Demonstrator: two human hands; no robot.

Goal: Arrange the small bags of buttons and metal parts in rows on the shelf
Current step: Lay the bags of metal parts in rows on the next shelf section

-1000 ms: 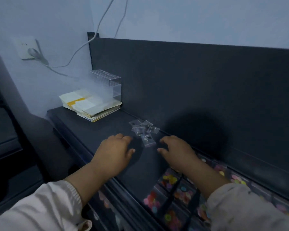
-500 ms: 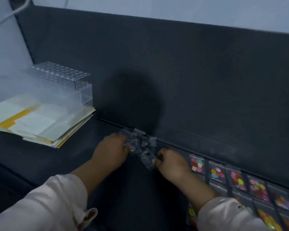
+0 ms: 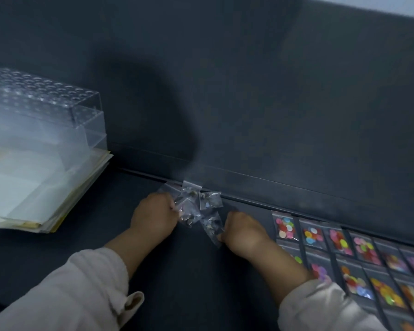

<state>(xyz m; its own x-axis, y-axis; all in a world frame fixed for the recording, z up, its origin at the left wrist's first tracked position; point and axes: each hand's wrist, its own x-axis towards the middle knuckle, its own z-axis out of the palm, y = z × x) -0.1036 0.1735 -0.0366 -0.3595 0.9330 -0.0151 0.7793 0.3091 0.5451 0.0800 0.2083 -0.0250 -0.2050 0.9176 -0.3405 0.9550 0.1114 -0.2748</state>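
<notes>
Two hands: left hand [image 3: 154, 216] and right hand [image 3: 244, 231] each pinch at clear bags of metal parts [image 3: 197, 207].
Bags' place: heaped on the shelf [image 3: 182, 278], touching its back wall.
Right side: button bags [image 3: 339, 249] in rows.
Left side: paper stack [image 3: 41, 187] under a clear rack [image 3: 46, 103], possibly acrylic.

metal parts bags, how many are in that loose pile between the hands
About 4, overlapping, so some may be hidden: one by the back wall, one right of it, one at the left hand, one at the right hand.
</notes>
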